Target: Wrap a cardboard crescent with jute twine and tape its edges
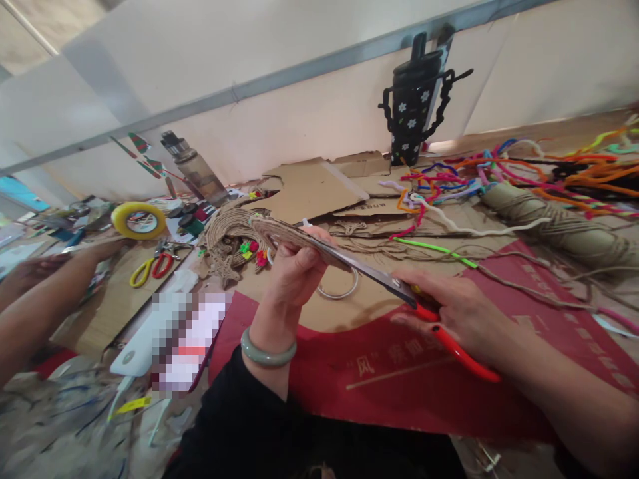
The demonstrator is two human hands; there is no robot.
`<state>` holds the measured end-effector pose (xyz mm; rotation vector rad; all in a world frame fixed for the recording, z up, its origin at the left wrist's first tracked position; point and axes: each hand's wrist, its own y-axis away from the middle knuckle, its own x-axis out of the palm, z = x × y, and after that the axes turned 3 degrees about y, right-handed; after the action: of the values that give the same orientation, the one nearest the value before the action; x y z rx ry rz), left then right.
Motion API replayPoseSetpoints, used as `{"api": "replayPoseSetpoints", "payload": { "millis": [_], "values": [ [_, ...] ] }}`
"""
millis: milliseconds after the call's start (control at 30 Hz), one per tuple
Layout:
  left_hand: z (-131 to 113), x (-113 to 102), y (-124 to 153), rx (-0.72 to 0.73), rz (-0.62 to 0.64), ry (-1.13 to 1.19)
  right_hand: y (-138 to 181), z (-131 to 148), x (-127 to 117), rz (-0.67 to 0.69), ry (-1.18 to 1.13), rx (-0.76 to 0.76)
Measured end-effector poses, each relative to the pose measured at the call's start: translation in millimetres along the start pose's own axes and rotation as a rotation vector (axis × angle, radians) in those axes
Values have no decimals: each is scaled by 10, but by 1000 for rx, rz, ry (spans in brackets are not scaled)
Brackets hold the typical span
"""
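My left hand (294, 269) is closed on a flat, twine-wrapped cardboard piece (279, 233), held up edge-on above the table. A green bangle (267, 352) circles that wrist. My right hand (462, 309) grips red-handled scissors (399, 289); their blades reach left and meet the twine-wrapped piece beside my left fingers. Below both hands lies a red sheet with printed characters (399, 379). A metal ring (342, 289) rests on the table just behind my left hand.
Another person's arms (44, 293) reach in at the left. Yellow tape roll (138, 219), scissors with yellow and red handles (152, 266), clear bottle (197, 169), black flowered bottle (414, 100), cardboard scraps (309, 189), coloured pipe cleaners (524, 173), a jute twine roll (554, 223), white device (144, 342).
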<state>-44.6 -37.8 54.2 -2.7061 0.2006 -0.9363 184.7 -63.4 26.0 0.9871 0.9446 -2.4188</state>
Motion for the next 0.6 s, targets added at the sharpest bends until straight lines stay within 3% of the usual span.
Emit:
{"api": "replayPoseSetpoints", "payload": {
  "millis": [200, 433, 600],
  "values": [
    [-14, 20, 12, -21, 46, 31, 60, -21, 28, 12, -31, 4],
    [-17, 21, -3, -26, -3, -4, 54, -42, 26, 8, -10, 14],
    [-12, -8, 0, -3, 94, -19, 9, -5, -2, -8, 35, 5]
  ]
}}
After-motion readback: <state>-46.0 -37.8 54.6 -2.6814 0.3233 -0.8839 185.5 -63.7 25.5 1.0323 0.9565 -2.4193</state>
